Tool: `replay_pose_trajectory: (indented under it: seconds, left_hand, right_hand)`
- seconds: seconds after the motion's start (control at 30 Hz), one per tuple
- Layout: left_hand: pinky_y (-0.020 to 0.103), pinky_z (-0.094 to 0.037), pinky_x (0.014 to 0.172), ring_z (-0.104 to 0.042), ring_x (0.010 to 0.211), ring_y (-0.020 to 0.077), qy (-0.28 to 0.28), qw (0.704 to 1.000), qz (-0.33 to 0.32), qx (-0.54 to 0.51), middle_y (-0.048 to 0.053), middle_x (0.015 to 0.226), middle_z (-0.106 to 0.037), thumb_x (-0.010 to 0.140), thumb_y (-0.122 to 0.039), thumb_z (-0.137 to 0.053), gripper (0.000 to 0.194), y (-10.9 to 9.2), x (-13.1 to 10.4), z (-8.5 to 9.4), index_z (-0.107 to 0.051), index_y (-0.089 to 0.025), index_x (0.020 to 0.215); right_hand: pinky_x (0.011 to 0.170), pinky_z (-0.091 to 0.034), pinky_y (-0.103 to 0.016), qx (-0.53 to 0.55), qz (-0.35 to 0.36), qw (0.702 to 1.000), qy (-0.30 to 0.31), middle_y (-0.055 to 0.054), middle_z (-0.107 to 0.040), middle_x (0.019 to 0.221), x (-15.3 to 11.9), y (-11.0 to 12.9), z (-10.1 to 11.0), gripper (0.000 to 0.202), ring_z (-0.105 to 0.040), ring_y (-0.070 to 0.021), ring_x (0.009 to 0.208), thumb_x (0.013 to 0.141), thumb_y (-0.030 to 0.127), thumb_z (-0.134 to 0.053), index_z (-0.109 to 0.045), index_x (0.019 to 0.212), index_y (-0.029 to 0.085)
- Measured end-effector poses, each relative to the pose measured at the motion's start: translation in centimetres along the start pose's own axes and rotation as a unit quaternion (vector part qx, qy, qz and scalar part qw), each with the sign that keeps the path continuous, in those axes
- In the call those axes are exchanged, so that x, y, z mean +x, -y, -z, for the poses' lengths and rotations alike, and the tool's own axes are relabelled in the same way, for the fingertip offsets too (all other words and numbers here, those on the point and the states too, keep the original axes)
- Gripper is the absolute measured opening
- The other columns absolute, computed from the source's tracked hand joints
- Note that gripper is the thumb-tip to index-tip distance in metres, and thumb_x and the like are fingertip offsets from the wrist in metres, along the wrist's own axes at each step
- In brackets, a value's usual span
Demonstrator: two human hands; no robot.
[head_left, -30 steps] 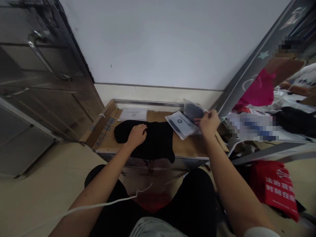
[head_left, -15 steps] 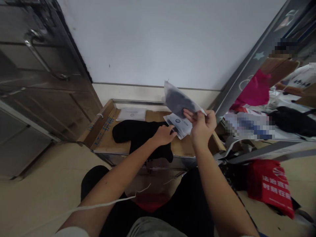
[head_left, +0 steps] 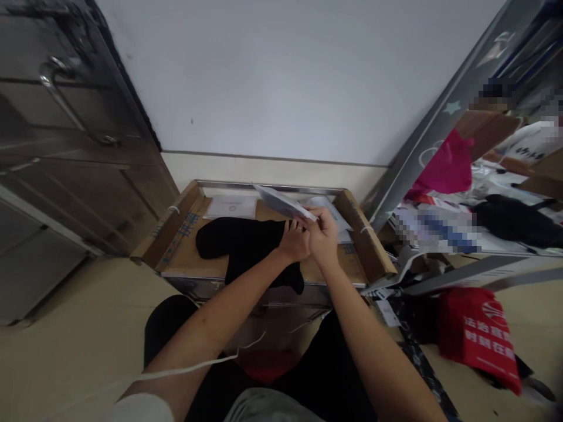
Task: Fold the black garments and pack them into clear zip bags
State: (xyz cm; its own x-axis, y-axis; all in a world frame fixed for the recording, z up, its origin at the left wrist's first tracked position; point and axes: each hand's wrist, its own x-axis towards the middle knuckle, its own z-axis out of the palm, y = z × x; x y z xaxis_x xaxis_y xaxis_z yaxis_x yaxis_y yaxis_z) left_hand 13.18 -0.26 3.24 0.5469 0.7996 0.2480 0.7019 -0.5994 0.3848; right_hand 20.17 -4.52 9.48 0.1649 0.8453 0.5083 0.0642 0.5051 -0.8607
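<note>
A flat, frosted plastic bag (head_left: 281, 202) is tilted above the cardboard-lined bench. My right hand (head_left: 322, 234) pinches it by its near right end. My left hand (head_left: 295, 240) presses against my right hand with curled fingers at the bag's lower edge; part of its grip is hidden. Under my left wrist lies a black piece of fabric (head_left: 241, 240), one end hanging over the bench's front edge. Beyond my right hand rests another printed plastic bag (head_left: 332, 214), partly covered. A pale printed bag (head_left: 231, 206) lies at the back left of the bench.
Cardboard side walls (head_left: 372, 246) border the bench. A metal door (head_left: 65, 140) stands at left, a grey post (head_left: 440, 123) at right. Beyond it, a cluttered table holds a black bag (head_left: 514, 220) and pink cloth (head_left: 444, 167). A red bag (head_left: 477, 334) is below.
My right hand has brought the plastic bag left and down, turning it flatter. My left hand has left the printed bag on the bench and met my right hand. That printed bag now lies farther right.
</note>
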Motion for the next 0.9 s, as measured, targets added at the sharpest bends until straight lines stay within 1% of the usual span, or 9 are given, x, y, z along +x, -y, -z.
replay_pose_trajectory:
  seconds: [0.13, 0.27, 0.37, 0.43, 0.5, 0.63, 0.7, 0.8, 0.9]
  left_hand:
    - [0.061, -0.017, 0.122, -0.019, 0.154, 0.038, 0.021, 0.998, 0.005, -0.063, 0.014, 0.159, -0.042, 0.085, -0.025, -0.057, 0.065, -0.4, -3.5, 1.6, -0.048, -0.02, 0.149]
    - [0.049, -0.046, 0.103, -0.062, 0.12, 0.0343, -0.016, 0.962, 0.118, -0.245, 0.012, 0.108, -0.075, 0.084, -0.026, -0.056, 0.022, 0.9, -6.4, 4.0, -0.075, -0.019, 0.092]
    - [0.034, -0.053, 0.074, -0.071, 0.082, 0.0235, -0.072, 0.844, 0.273, -0.456, 0.01, 0.079, -0.073, 0.083, -0.032, -0.057, 0.021, 2.8, -7.7, 5.7, -0.069, -0.017, 0.075]
    - [0.027, -0.049, 0.061, -0.069, 0.069, 0.0183, -0.075, 0.747, 0.312, -0.582, 0.009, 0.074, -0.071, 0.082, -0.036, -0.06, 0.023, 4.1, -8.1, 6.3, -0.068, -0.015, 0.077]
    - [0.024, -0.044, 0.054, -0.065, 0.06, 0.0141, -0.079, 0.69, 0.315, -0.647, 0.007, 0.07, -0.068, 0.081, -0.037, -0.064, 0.024, 5.0, -8.3, 6.5, -0.068, -0.014, 0.077]
    - [0.02, -0.038, 0.047, -0.056, 0.051, 0.0083, -0.114, 0.674, 0.323, -0.655, 0.003, 0.064, -0.063, 0.074, -0.03, -0.078, 0.022, 5.6, -7.9, 5.4, -0.065, -0.013, 0.071]
    - [0.019, -0.036, 0.045, -0.055, 0.05, 0.0073, -0.124, 0.673, 0.335, -0.648, 0.002, 0.064, -0.063, 0.072, -0.026, -0.08, 0.021, 5.5, -7.6, 4.6, -0.065, -0.012, 0.071]
    - [0.019, -0.036, 0.044, -0.055, 0.05, 0.0074, -0.142, 0.668, 0.348, -0.642, 0.003, 0.064, -0.064, 0.073, -0.025, -0.08, 0.02, 5.1, -7.3, 3.6, -0.065, -0.011, 0.072]
    - [0.019, -0.035, 0.042, -0.054, 0.05, 0.0076, -0.152, 0.675, 0.341, -0.636, 0.004, 0.065, -0.064, 0.072, -0.029, -0.082, 0.026, 4.7, -7.1, 3.0, -0.064, -0.012, 0.07]
  right_hand:
    - [0.102, -0.052, -0.047, -0.019, 0.05, 0.998, 0.021, -0.009, -0.07, 0.113, 0.5, -2.7, 0.0, 0.008, -0.065, -0.0252, 0.113, 0.09, 0.027, -0.054, -0.059, 0.085, 0.024]
    - [0.105, -0.047, -0.045, -0.028, 0.058, 0.996, 0.066, -0.009, -0.071, 0.117, 0.0, -4.7, -0.4, 0.011, -0.065, -0.0237, 0.115, 0.09, 0.024, -0.054, -0.065, 0.088, 0.023]
    - [0.108, -0.045, -0.043, -0.021, 0.034, 0.993, 0.115, -0.009, -0.072, 0.122, -0.8, -5.6, -1.2, 0.013, -0.064, -0.0227, 0.119, 0.091, 0.025, -0.053, -0.066, 0.089, 0.023]
    - [0.111, -0.043, -0.043, -0.02, 0.013, 0.989, 0.149, -0.009, -0.071, 0.127, -1.1, -6.2, -1.7, 0.015, -0.063, -0.0222, 0.123, 0.091, 0.026, -0.053, -0.067, 0.089, 0.023]
    - [0.114, -0.04, -0.044, -0.021, 0.0, 0.985, 0.174, -0.009, -0.068, 0.133, -1.2, -6.8, -2.1, 0.015, -0.061, -0.0222, 0.127, 0.09, 0.025, -0.054, -0.069, 0.089, 0.023]
    - [0.118, -0.035, -0.043, -0.042, -0.031, 0.979, 0.197, -0.009, -0.062, 0.141, -1.0, -8.0, -2.0, 0.018, -0.054, -0.0223, 0.135, 0.085, 0.024, -0.056, -0.073, 0.089, 0.023]
    - [0.113, -0.04, -0.042, -0.061, -0.062, 0.984, 0.157, -0.01, -0.061, 0.14, -1.0, -8.5, -1.7, 0.019, -0.055, -0.0231, 0.133, 0.08, 0.024, -0.059, -0.074, 0.091, 0.023]
    - [0.086, -0.056, -0.037, -0.058, -0.163, 0.984, 0.035, -0.01, -0.069, 0.116, -1.3, -8.8, -1.3, 0.024, -0.068, -0.0222, 0.102, 0.074, 0.026, -0.064, -0.067, 0.098, 0.021]
    - [0.051, -0.047, -0.026, 0.001, -0.309, 0.951, 0.022, -0.003, -0.068, 0.081, -1.8, -8.4, -1.0, 0.032, -0.062, -0.0162, 0.063, 0.072, 0.033, -0.07, -0.059, 0.099, 0.021]
